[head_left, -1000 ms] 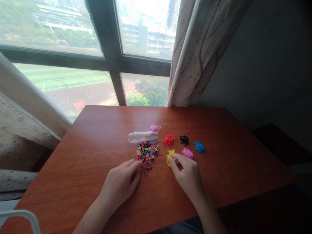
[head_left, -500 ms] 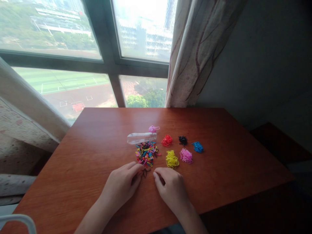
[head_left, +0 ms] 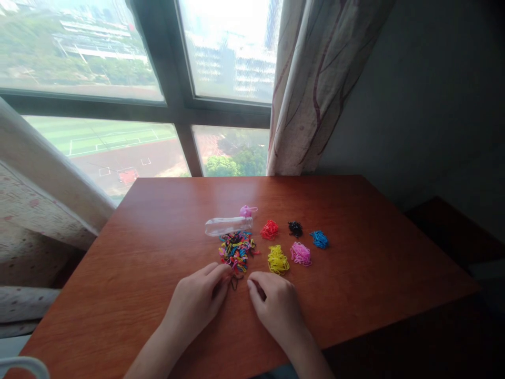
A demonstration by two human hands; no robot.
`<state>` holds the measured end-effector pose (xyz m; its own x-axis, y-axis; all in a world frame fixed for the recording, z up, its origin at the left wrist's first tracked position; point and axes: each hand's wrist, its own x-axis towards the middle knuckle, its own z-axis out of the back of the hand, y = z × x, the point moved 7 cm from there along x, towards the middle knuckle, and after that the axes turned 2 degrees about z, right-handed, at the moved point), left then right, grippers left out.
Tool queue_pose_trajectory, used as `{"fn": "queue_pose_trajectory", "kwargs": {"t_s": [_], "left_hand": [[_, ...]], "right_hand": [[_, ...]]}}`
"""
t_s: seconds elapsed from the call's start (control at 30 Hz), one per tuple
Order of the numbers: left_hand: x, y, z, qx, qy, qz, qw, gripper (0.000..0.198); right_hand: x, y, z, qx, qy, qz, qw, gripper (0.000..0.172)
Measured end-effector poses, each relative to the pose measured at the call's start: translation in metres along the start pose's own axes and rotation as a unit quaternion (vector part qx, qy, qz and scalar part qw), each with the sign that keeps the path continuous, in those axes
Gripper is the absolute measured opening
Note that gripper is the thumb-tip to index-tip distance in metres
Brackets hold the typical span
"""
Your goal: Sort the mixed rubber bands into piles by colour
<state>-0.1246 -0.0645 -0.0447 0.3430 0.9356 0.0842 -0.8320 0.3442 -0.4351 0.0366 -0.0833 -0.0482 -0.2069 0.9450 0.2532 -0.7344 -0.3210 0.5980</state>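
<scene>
My left hand [head_left: 201, 295] rests at the near edge of a mixed pile of coloured rubber bands [head_left: 238, 248], its fingers bent toward the thumb. Dark rubber bands [head_left: 235, 282] lie against those fingertips, between the two hands. A short gap to the right, my right hand [head_left: 276, 297] is curled on the table, thumb and forefinger tips close together. Whatever might be in that pinch is too small to make out. Beyond it sit sorted heaps of yellow bands [head_left: 278, 260], pink bands [head_left: 301, 253], red bands [head_left: 269, 230], black bands [head_left: 295, 228] and blue bands [head_left: 319, 239].
A clear plastic bottle-shaped container [head_left: 226, 226] lies on its side behind the mixed pile, with a pink cap-like piece [head_left: 246, 211] beyond it. The brown wooden table [head_left: 158, 231] reaches the window. Curtains [head_left: 300, 95] hang on both sides. A white curved object [head_left: 27, 363] stands at lower left.
The dark bands by my left fingertips have shifted slightly and show a wider loop. Both hands stay nearly in place; the view has tilted a little.
</scene>
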Motion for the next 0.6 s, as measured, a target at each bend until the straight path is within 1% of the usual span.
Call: {"fn": "queue_pose_trajectory", "kwargs": {"t_s": [0.13,0.23,0.33,0.47,0.6], "left_hand": [[0.002,0.004,0.007,0.010,-0.064,0.028,0.998,0.020],[0.006,0.002,0.011,0.016,-0.091,0.033,0.995,0.024],[0.011,-0.002,0.012,0.030,-0.098,0.027,0.994,0.026],[0.013,-0.003,0.012,0.050,-0.097,0.022,0.994,0.023],[0.013,-0.001,0.011,0.038,-0.092,0.021,0.995,0.020]], "right_hand": [[-0.001,-0.001,-0.001,0.013,-0.002,0.001,1.000,0.018],[-0.001,-0.001,-0.002,0.017,0.003,-0.002,1.000,0.017],[-0.001,-0.001,-0.001,0.015,0.006,0.000,1.000,0.017],[0.000,0.000,-0.001,0.006,0.006,0.001,1.000,0.017],[0.000,-0.001,-0.001,0.003,0.003,0.003,1.000,0.016]]}}
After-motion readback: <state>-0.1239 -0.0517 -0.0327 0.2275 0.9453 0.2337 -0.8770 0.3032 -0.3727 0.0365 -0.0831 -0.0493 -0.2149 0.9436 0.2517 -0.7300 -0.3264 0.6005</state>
